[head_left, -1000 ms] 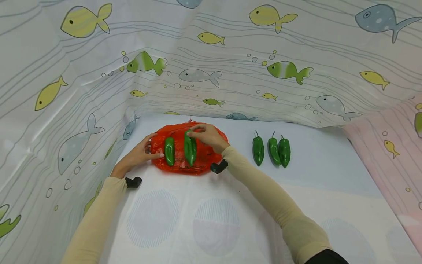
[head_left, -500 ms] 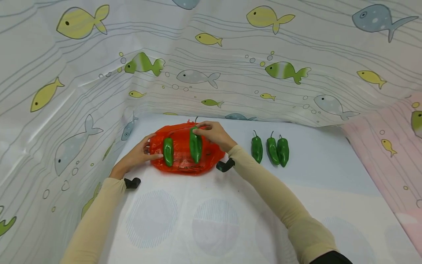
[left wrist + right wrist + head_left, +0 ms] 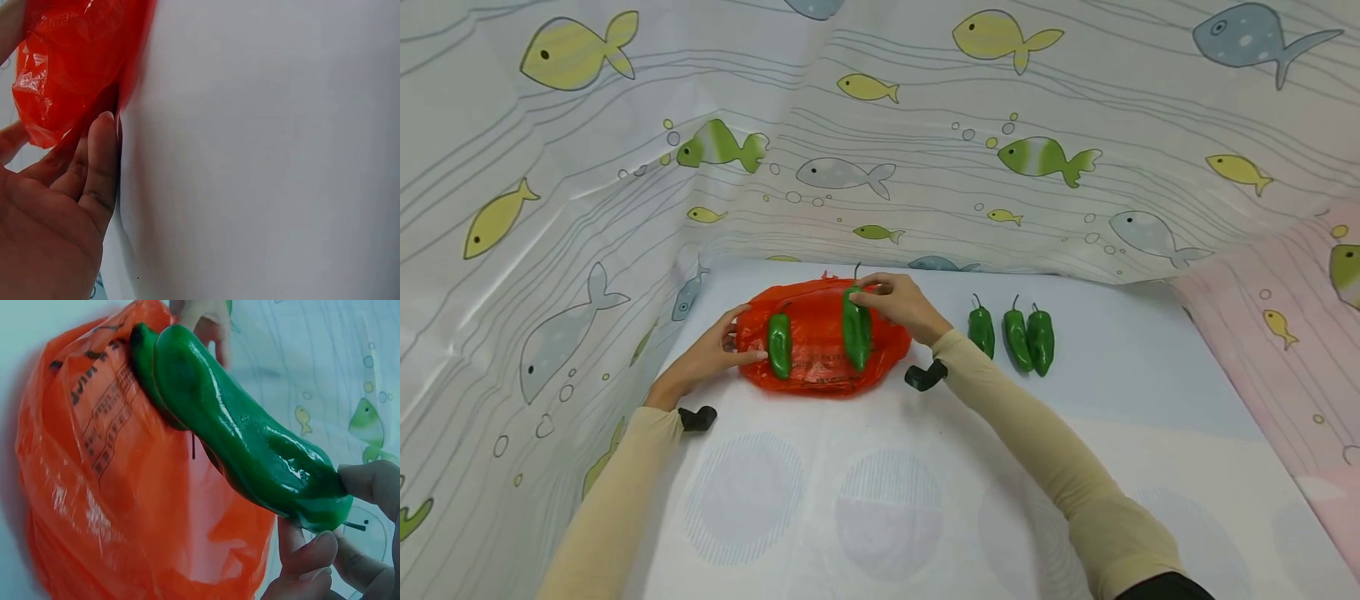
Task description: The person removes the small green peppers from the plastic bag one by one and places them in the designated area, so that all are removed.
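A long, pale beige, snug fabric sleeve (image 3: 610,500) runs down to the left wrist, and a matching pale beige fabric sleeve (image 3: 1030,425) runs to the right, softly creased near the elbow, where black material (image 3: 1165,586) borders it. A small, black, bent wrist camera (image 3: 697,418) juts out at the left, a similar black wrist camera (image 3: 927,376) at the right. The left hand (image 3: 703,357) and right hand (image 3: 910,307) are bare.
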`<state>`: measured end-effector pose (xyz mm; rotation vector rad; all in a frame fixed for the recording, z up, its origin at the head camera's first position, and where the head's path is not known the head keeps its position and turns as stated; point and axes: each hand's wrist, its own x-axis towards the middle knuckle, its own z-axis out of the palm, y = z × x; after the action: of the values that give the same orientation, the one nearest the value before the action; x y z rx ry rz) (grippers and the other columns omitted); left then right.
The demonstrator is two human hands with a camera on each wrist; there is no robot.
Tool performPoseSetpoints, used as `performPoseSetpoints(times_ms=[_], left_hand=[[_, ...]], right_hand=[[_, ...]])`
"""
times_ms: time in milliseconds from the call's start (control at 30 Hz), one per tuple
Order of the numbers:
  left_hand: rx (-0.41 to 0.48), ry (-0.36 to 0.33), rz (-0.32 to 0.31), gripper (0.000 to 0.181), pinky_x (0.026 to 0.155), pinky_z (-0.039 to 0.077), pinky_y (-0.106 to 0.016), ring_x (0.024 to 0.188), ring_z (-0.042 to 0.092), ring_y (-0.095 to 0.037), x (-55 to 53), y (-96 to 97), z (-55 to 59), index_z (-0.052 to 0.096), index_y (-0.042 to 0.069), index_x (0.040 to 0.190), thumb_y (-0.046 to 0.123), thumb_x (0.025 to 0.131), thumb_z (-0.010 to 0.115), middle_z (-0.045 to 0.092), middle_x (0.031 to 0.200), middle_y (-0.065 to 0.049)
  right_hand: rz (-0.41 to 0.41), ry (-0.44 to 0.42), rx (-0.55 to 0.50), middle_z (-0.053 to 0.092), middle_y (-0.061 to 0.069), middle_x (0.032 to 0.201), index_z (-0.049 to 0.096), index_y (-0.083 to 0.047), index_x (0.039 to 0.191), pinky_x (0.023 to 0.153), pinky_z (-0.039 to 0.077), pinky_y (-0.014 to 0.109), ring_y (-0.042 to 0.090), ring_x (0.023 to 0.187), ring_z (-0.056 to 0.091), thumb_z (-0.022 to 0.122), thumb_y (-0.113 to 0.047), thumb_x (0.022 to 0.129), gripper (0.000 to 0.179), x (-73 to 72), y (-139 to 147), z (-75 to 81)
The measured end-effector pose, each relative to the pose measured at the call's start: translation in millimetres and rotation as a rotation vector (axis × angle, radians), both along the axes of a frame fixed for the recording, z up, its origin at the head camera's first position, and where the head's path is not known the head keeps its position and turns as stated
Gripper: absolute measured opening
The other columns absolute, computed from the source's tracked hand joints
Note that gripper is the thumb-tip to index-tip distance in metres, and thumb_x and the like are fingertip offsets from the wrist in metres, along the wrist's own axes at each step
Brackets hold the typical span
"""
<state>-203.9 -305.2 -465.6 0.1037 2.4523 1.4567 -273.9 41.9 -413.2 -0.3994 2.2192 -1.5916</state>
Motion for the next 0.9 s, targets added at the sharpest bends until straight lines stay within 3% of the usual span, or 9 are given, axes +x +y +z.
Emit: performPoseSetpoints(times_ms=[100,300,500,733,900], left_hand=[[-0.002,0.003,0.002,0.092,0.097,0.039,-0.050,0.119,0.044,-0.034,3.7,1.2,4.4,0.016,0.022,0.152,0.028,0.082,0.076,0.041,0.136,-0.015],[-0.016,0.020,-0.012,0.093,0.097,0.039,-0.051,0.119,0.044,-0.036,6.2,1.7,5.1,0.014,0.018,0.152,0.028,0.083,0.075,0.041,0.136,-0.017],[-0.022,0.013,-0.003,0.092,0.098,0.038,-0.052,0.122,0.042,-0.035,7.0,1.5,5.4,0.015,0.022,0.152,0.029,0.083,0.075,0.039,0.138,-0.015],[-0.012,0.016,-0.005,0.093,0.097,0.038,-0.050,0.121,0.043,-0.035,8.9,2.2,7.6,0.014,0.019,0.152,0.027,0.083,0.076,0.041,0.139,-0.017],[-0.014,0.013,-0.007,0.092,0.096,0.039,-0.049,0.121,0.044,-0.035,8.0,3.1,6.8,0.014,0.018,0.152,0.028,0.083,0.075,0.041,0.139,-0.017]], right_hand=[[-0.011,0.008,0.008,0.061,0.004,0.111,0.063,-0.024,0.118,0.065,0.040,0.037,0.021,0.076,0.049,0.071,-0.045,0.083,0.041,1.1,5,0.6],[-0.026,0.006,0.016,0.062,0.003,0.111,0.063,-0.025,0.118,0.066,0.041,0.038,0.022,0.081,0.050,0.071,-0.048,0.082,0.043,-0.7,16,-0.9],[-0.028,0.014,0.013,0.062,0.004,0.109,0.062,-0.025,0.118,0.068,0.043,0.040,0.025,0.083,0.051,0.071,-0.048,0.082,0.044,0.6,27,0.3],[-0.020,0.066,0.006,0.059,0.012,0.093,0.062,-0.025,0.118,0.053,0.033,0.030,0.023,0.063,0.041,0.069,-0.047,0.084,0.041,1.6,42,-0.8],[-0.039,0.069,0.001,0.052,0.012,0.082,0.062,-0.025,0.119,0.054,0.033,0.030,0.020,0.059,0.041,0.069,-0.046,0.085,0.040,1.8,57,-2.0]])
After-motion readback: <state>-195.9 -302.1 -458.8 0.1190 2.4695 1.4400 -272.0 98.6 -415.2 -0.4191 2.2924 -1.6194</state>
